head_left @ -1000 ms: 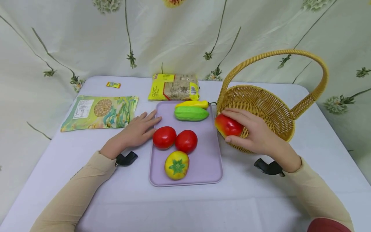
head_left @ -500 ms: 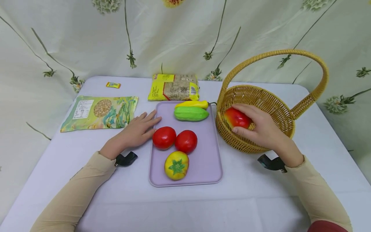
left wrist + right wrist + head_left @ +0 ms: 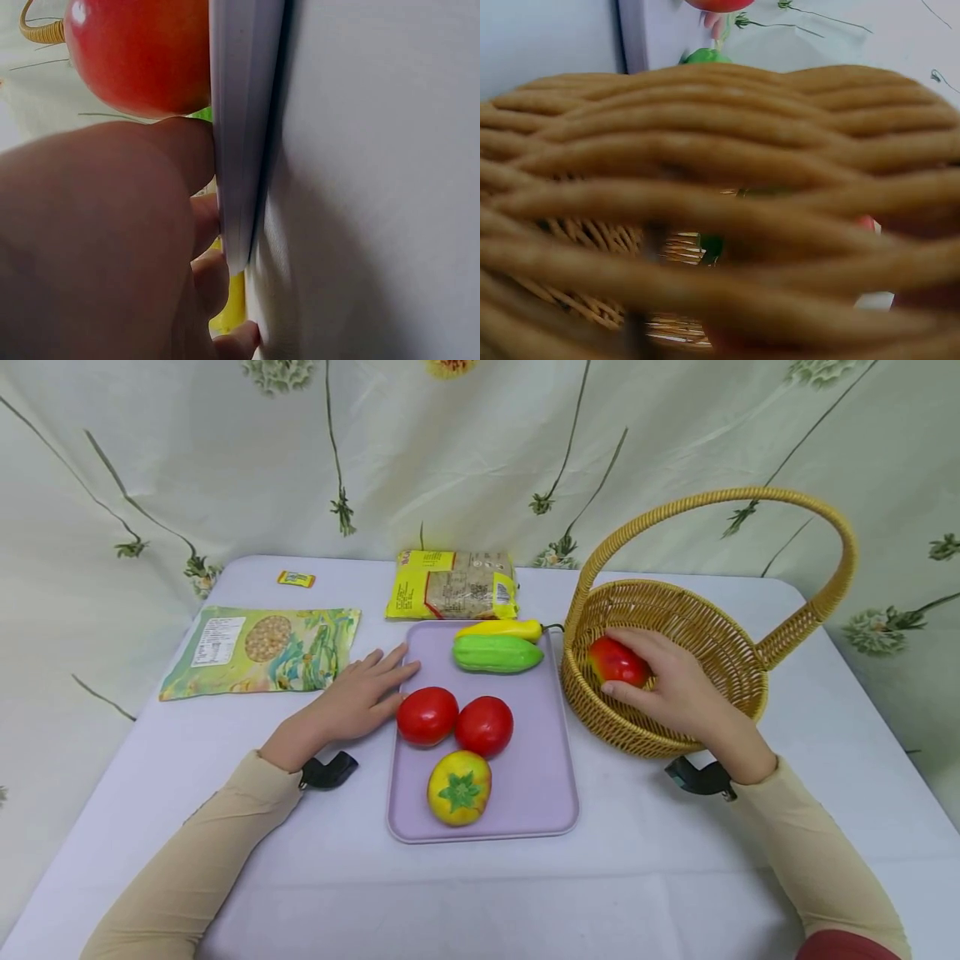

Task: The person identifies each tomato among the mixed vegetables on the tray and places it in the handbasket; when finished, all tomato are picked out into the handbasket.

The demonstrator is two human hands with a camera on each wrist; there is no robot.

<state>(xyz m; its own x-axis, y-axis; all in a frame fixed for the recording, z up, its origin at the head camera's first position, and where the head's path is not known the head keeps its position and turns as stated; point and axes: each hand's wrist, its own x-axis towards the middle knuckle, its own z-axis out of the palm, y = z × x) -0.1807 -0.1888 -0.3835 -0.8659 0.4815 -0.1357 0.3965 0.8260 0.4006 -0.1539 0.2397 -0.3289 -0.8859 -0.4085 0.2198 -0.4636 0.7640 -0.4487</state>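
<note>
In the head view my right hand [image 3: 671,685] is inside the wicker basket [image 3: 626,731], its thumb and fingers curled over a glossy red-and-yellow fruit [image 3: 617,662]. The basket's weave [image 3: 675,161] fills most of the right wrist view and hides much of that hand and the fruit. My left hand [image 3: 356,697] lies with fingers spread at the left edge of a lilac tray [image 3: 536,777]. Against the tray's side [image 3: 244,135], its fingertips touch the rim in the left wrist view. Beside its thumb is a red fruit [image 3: 427,717].
The tray also carries another red fruit [image 3: 484,727], a yellow fruit with a green star-shaped calyx [image 3: 460,787], a ridged green fruit [image 3: 497,654] and a yellow pepper [image 3: 502,628]. Behind are a yellow bag [image 3: 452,585], a green bag [image 3: 258,652] and a small yellow packet [image 3: 296,579].
My right hand has carried the red-and-yellow fruit from above the basket's near-left rim rightward and down into the basket. My left hand has stayed at the tray's edge.
</note>
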